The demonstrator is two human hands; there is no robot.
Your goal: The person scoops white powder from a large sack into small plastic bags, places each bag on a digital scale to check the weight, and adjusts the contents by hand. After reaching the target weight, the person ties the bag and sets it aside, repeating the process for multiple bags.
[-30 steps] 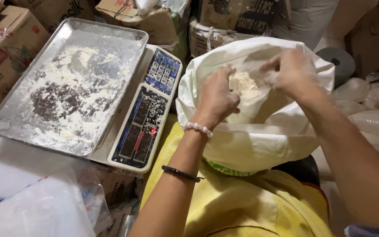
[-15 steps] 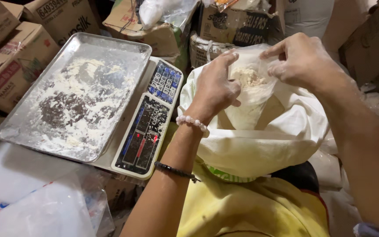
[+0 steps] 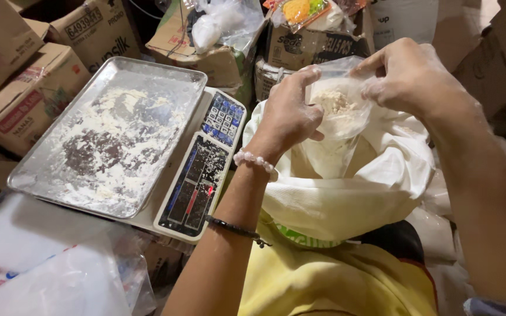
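Note:
My left hand and my right hand each pinch one side of the mouth of a small clear plastic bag partly filled with pale flour. The bag hangs just above the open top of a big white sack of flour that rests against my lap. A bead bracelet and a dark band circle my left wrist. Both hands are dusted with flour.
A digital scale with a flour-covered metal tray sits to the left. Cardboard boxes stand at the far left and back. Clear plastic bags lie at the lower left, more packed bags at the right edge.
Both hands have lifted the small bag up out of the sack, from down among the flour to above the sack's rim.

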